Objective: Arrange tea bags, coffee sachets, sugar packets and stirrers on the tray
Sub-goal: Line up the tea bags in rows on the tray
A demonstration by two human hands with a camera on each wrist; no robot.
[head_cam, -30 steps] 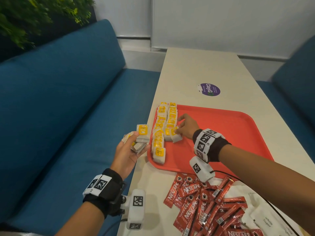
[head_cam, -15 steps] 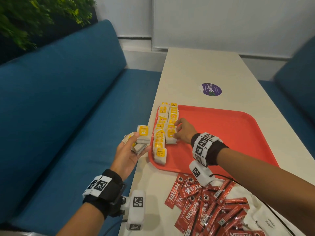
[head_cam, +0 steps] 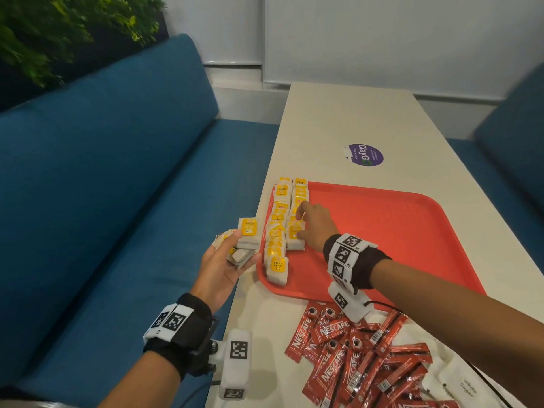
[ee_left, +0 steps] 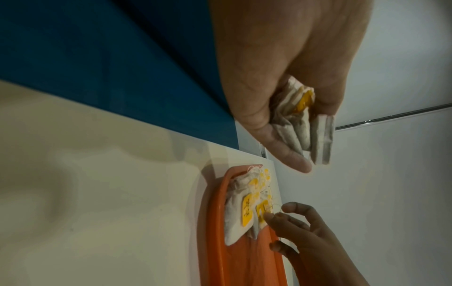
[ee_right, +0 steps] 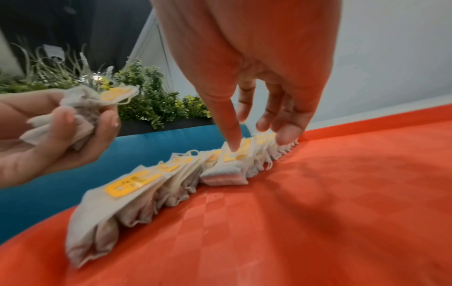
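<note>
A red tray lies on the table. Two rows of white tea bags with yellow tags run along its left edge. My right hand rests on the right-hand row, its thumb pressing the nearest bag's tag and its straight fingers touching bags farther along. My left hand hovers just off the table's left edge and grips a bundle of tea bags, also seen bunched in its palm. Red coffee sachets and white sugar packets lie near me on the table.
The beige table stretches away, bearing a purple sticker. Blue sofas stand on the left and right. Most of the tray's floor is bare. Green plants stand behind the left sofa.
The skewed tea bag under my right hand has been pushed straight into the right-hand row, and the hand has shifted slightly left onto the row. My left hand keeps its bundle in place.
</note>
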